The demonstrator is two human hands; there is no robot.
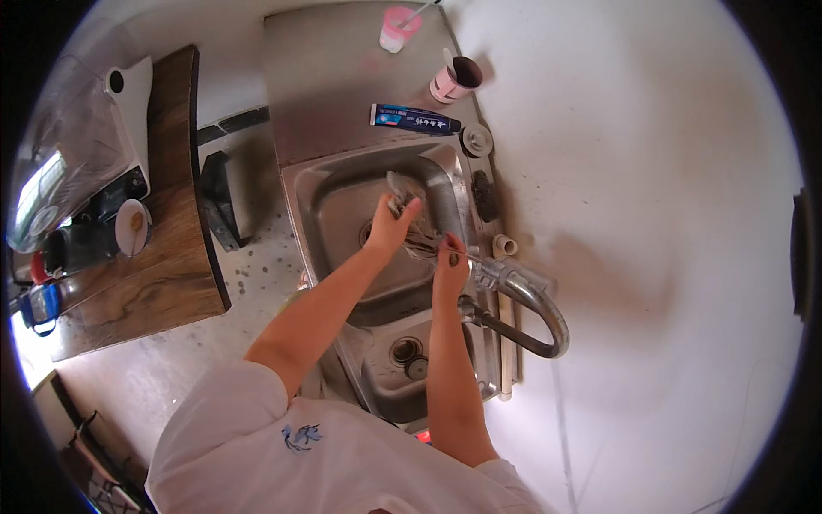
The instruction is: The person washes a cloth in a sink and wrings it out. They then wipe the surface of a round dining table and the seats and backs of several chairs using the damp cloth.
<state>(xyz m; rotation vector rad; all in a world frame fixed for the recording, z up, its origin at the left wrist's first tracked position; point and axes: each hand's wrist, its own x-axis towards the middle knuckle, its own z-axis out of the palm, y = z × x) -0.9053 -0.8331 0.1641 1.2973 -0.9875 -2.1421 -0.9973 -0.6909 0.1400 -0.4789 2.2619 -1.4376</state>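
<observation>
My left hand [393, 226] is closed round a crumpled, greyish cloth [420, 243] above the larger basin of a steel sink [330, 218]. One end of that cloth sticks up beyond my left fingers. To the right and a little nearer, my right hand [451, 269] has its fingers closed on the other end, with the middle stretch hanging between both hands. A curved metal faucet [548, 313] stands just right of my right hand. Whether water runs from it I cannot tell.
A dark blue tube [414, 118], a pink cup [455, 80] and a pink-rimmed tumbler [400, 30] stand or lie beyond the basin. A dark scrubber [485, 196] sits on the sink's right edge by the wall. At left, a wooden table [175, 257] holds a small bowl [133, 229].
</observation>
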